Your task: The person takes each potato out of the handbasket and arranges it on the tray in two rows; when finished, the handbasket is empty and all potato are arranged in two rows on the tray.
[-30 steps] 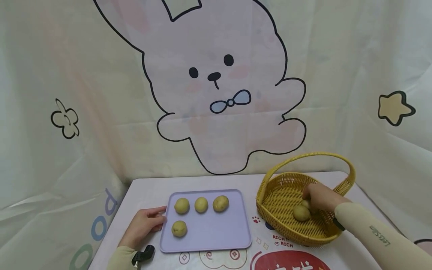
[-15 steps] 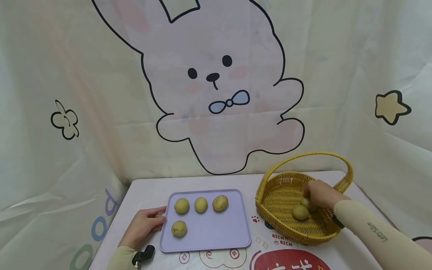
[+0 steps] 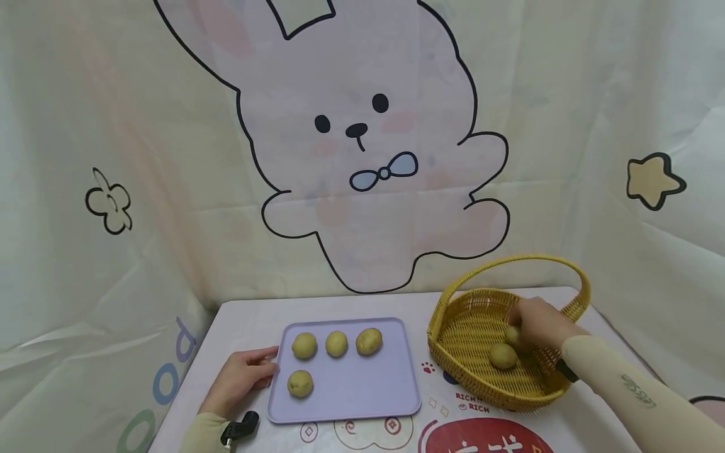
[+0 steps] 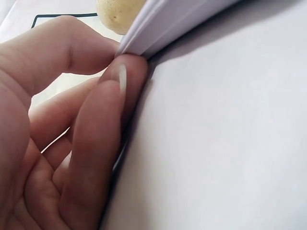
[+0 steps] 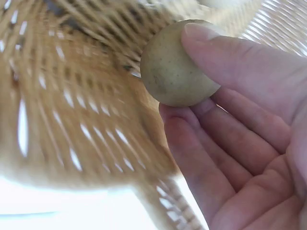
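My right hand (image 3: 540, 322) reaches into the yellow wicker basket (image 3: 461, 340) and holds a potato (image 3: 512, 335). In the right wrist view, the thumb and fingers pinch this round potato (image 5: 172, 67) from both sides. Another potato (image 3: 503, 356) lies on the basket floor beside it. At the left, my left hand (image 3: 240, 377) grips the edge of a lilac tray (image 3: 362, 393); up close, its fingertips (image 4: 132, 64) meet at the rim. Three potatoes (image 3: 337, 343) form a row along the tray's back, and one potato (image 3: 300, 384) sits at its front left.
The basket's tall arched handle (image 3: 521, 259) rises over my right hand. A printed white cloth (image 3: 447, 393) covers the table, and a curtain (image 3: 226, 264) with a cartoon rabbit hangs behind it.
My right hand stays in the basket with its potato, shifting only slightly. The left hand keeps its place at the tray, and the camera view has drifted a little.
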`<move>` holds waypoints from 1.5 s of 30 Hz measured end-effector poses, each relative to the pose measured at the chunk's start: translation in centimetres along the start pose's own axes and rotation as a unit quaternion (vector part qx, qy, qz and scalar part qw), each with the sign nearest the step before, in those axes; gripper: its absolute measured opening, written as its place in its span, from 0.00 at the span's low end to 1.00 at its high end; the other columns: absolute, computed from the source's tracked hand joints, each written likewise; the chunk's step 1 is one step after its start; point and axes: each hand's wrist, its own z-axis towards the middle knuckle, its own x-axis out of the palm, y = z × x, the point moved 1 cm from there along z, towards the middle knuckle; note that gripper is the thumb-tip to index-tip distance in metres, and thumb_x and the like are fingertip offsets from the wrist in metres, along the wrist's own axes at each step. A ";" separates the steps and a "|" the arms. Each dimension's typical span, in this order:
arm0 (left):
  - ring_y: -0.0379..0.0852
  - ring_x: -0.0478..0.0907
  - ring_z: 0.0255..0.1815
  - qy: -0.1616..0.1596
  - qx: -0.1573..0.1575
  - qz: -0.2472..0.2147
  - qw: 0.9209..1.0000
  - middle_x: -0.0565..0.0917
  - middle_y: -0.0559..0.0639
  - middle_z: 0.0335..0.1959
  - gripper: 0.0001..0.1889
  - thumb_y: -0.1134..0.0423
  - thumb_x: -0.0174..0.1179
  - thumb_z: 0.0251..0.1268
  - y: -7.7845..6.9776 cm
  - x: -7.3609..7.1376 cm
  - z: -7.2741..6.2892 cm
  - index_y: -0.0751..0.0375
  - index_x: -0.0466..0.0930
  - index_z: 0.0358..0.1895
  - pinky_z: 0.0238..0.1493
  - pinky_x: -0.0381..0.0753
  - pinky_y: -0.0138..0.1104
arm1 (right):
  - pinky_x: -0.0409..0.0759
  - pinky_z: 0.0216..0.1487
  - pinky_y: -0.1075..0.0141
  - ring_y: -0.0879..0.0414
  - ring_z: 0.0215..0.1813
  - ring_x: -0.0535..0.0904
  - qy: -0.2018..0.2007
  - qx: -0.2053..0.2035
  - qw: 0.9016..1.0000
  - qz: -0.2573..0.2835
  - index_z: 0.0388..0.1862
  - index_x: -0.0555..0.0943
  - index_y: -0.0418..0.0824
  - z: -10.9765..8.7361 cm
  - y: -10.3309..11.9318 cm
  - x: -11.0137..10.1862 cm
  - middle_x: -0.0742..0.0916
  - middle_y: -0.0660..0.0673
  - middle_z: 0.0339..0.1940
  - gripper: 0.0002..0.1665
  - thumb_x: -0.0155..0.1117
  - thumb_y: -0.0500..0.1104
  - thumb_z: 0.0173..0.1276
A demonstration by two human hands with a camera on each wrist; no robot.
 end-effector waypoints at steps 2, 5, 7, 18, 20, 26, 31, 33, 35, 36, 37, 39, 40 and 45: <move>0.37 0.78 0.27 -0.004 -0.004 0.004 1.000 0.85 0.47 0.33 0.28 0.66 0.75 0.62 0.1 -0.3 -0.2 0.62 0.85 0.68 0.32 0.80 0.28 | 0.69 0.32 0.63 0.56 0.31 0.71 -0.009 -0.005 1.000 -0.001 0.22 0.82 0.46 0.0 0.8 -0.9 0.79 0.53 0.23 0.13 0.75 0.30 0.49; 0.38 0.79 0.28 -0.009 -0.012 0.008 1.000 0.86 0.48 0.34 0.28 0.65 0.75 0.61 0.1 -0.8 -0.5 0.61 0.86 0.67 0.33 0.80 0.28 | 0.74 0.39 0.61 0.54 0.37 0.76 -0.020 -0.006 1.000 0.014 0.35 0.91 0.44 -0.4 2.5 -2.4 0.87 0.50 0.33 0.09 0.77 0.33 0.56; 0.38 0.80 0.29 -0.013 -0.017 0.012 1.000 0.86 0.47 0.34 0.28 0.64 0.75 0.61 0.2 -1.1 -0.7 0.60 0.86 0.67 0.33 0.81 0.28 | 0.77 0.41 0.60 0.54 0.41 0.80 -0.027 -0.004 0.999 0.029 0.42 0.92 0.42 -0.9 3.6 -2.8 0.91 0.48 0.38 0.10 0.78 0.37 0.60; 0.39 0.78 0.27 -0.019 -0.018 0.000 1.000 0.85 0.47 0.32 0.28 0.64 0.76 0.60 0.4 -2.4 -0.7 0.59 0.87 0.66 0.32 0.79 0.28 | 0.86 0.57 0.49 0.49 0.57 0.88 -0.045 -0.002 0.989 0.139 0.60 0.90 0.42 -3.8 10.4 -0.6 0.93 0.47 0.52 0.31 0.83 0.56 0.63; 0.38 0.79 0.27 -0.020 -0.015 0.003 1.000 0.85 0.47 0.32 0.28 0.64 0.76 0.61 0.3 -2.5 -0.7 0.59 0.87 0.66 0.32 0.79 0.28 | 0.86 0.55 0.56 0.51 0.57 0.88 -0.043 -0.008 0.985 0.167 0.60 0.91 0.45 -3.9 11.7 0.3 0.93 0.48 0.53 0.30 0.84 0.56 0.63; 0.38 0.80 0.28 -0.012 -0.007 0.012 1.000 0.85 0.46 0.33 0.27 0.64 0.75 0.62 0.0 -2.4 -0.8 0.61 0.86 0.67 0.34 0.81 0.27 | 0.84 0.51 0.67 0.56 0.56 0.88 -0.016 -0.029 0.969 0.243 0.57 0.92 0.51 -2.9 15.7 4.1 0.93 0.51 0.53 0.26 0.85 0.55 0.61; 0.38 0.78 0.26 -0.013 0.004 0.016 1.000 0.82 0.45 0.29 0.27 0.65 0.74 0.61 -0.1 -2.1 -0.8 0.61 0.87 0.66 0.32 0.78 0.28 | 0.86 0.49 0.70 0.54 0.53 0.90 0.011 -0.089 0.952 0.293 0.58 0.91 0.43 -0.8 19.0 7.2 0.94 0.47 0.50 0.27 0.85 0.50 0.61; 0.39 0.77 0.26 -0.008 0.005 0.013 1.000 0.82 0.45 0.28 0.27 0.65 0.74 0.61 -0.1 -1.8 -0.7 0.61 0.87 0.66 0.32 0.78 0.28 | 0.86 0.50 0.68 0.55 0.51 0.90 0.019 -0.112 0.949 0.295 0.58 0.91 0.41 0.2 20.1 8.3 0.94 0.49 0.46 0.27 0.84 0.49 0.61; 0.39 0.77 0.26 -0.005 0.002 0.006 1.000 0.82 0.45 0.28 0.27 0.65 0.73 0.61 0.0 -1.4 -0.7 0.60 0.87 0.66 0.32 0.78 0.28 | 0.86 0.52 0.64 0.57 0.50 0.89 0.024 -0.122 0.949 0.289 0.57 0.92 0.42 1.0 21.2 9.3 0.94 0.52 0.43 0.27 0.85 0.49 0.60; 0.39 0.78 0.27 -0.006 0.000 0.005 1.000 0.82 0.45 0.28 0.27 0.65 0.74 0.61 0.1 -1.3 -0.7 0.60 0.87 0.65 0.32 0.79 0.28 | 0.86 0.54 0.62 0.59 0.49 0.89 0.026 -0.125 0.949 0.287 0.57 0.92 0.43 1.4 21.6 9.7 0.94 0.53 0.42 0.27 0.85 0.49 0.59; 0.39 0.78 0.27 -0.007 0.001 0.005 1.000 0.83 0.45 0.29 0.27 0.65 0.74 0.60 0.2 -1.1 -0.6 0.60 0.87 0.65 0.32 0.79 0.28 | 0.86 0.55 0.59 0.60 0.49 0.89 0.029 -0.125 0.950 0.285 0.57 0.92 0.43 1.8 22.0 10.2 0.94 0.54 0.41 0.27 0.85 0.49 0.59; 0.39 0.78 0.27 -0.006 0.005 -0.001 1.000 0.84 0.45 0.30 0.27 0.65 0.74 0.60 0.1 -0.9 -0.6 0.61 0.87 0.65 0.32 0.80 0.28 | 0.85 0.56 0.56 0.62 0.48 0.88 0.033 -0.119 0.952 0.281 0.56 0.93 0.45 2.5 22.7 11.1 0.93 0.56 0.40 0.27 0.85 0.49 0.58; 0.38 0.78 0.27 -0.005 0.009 -0.002 1.000 0.84 0.45 0.30 0.27 0.65 0.74 0.60 0.0 -0.8 -0.5 0.61 0.87 0.65 0.32 0.80 0.28 | 0.84 0.56 0.56 0.61 0.48 0.87 0.035 -0.118 0.951 0.282 0.56 0.93 0.45 2.8 23.0 11.5 0.93 0.56 0.40 0.27 0.85 0.49 0.57; 0.38 0.77 0.26 0.008 0.020 -0.011 1.000 0.84 0.45 0.29 0.28 0.66 0.74 0.60 -0.3 -0.4 -0.6 0.63 0.86 0.66 0.31 0.79 0.28 | 0.83 0.53 0.60 0.60 0.47 0.87 0.046 -0.118 0.949 0.288 0.53 0.93 0.45 3.9 24.2 13.3 0.93 0.54 0.41 0.24 0.86 0.47 0.57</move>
